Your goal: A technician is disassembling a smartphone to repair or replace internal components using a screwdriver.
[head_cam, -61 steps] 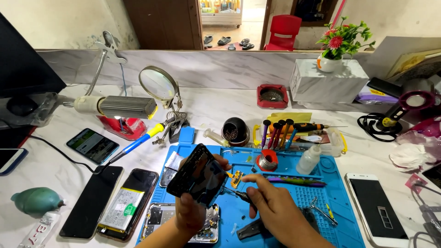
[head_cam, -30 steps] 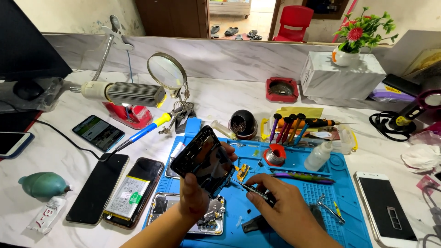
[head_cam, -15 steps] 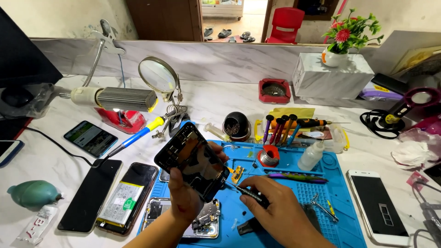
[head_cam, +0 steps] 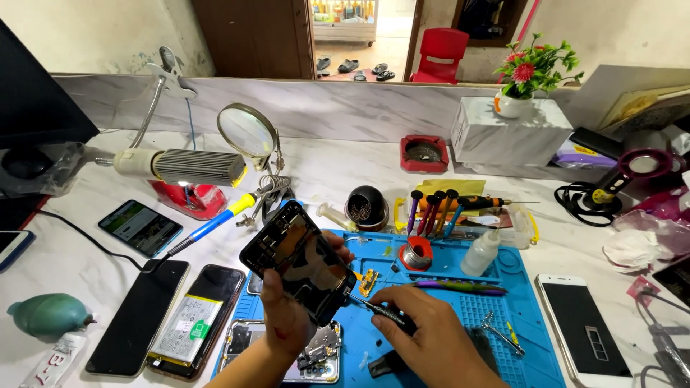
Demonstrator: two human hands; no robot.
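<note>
A white marble counter [head_cam: 345,169] ran below an open doorway, cluttered with repair gear. At far left lay a teal rubber dust blower [head_cam: 47,315], then a black flat smartphone [head_cam: 136,316] and an opened phone with its battery exposed [head_cam: 190,323]. On the blue silicone work mat [head_cam: 496,323], the left hand [head_cam: 287,323] gripped a dark, opened phone frame [head_cam: 298,262], raised clear of the mat, its long axis tilted from upper left to lower right. Just right of it, the right hand [head_cam: 424,334] was closed around a thin black screwdriver [head_cam: 377,310], whose tip met the frame's lower right edge. A white-bordered smartphone [head_cam: 582,327] lay farther right.
</note>
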